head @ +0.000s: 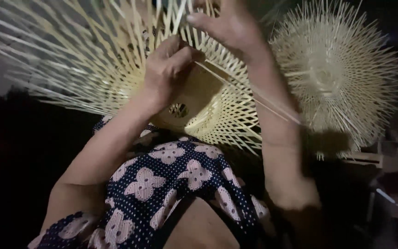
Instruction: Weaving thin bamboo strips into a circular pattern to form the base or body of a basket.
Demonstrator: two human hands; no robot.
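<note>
- Weaving of pale bamboo strips (116, 60), half finished, rests on the lap, over the dark flowered cloth (171, 180); its loose strips spread out like a fan to the left and to the top.
- Left hand (166, 69) is clenched on the woven part near the round centre.
- Right hand (229, 25) pinches one long thin strip (249, 94), which runs down to the right.
- Second woven piece (335, 76) lies well apart on the right.
</note>
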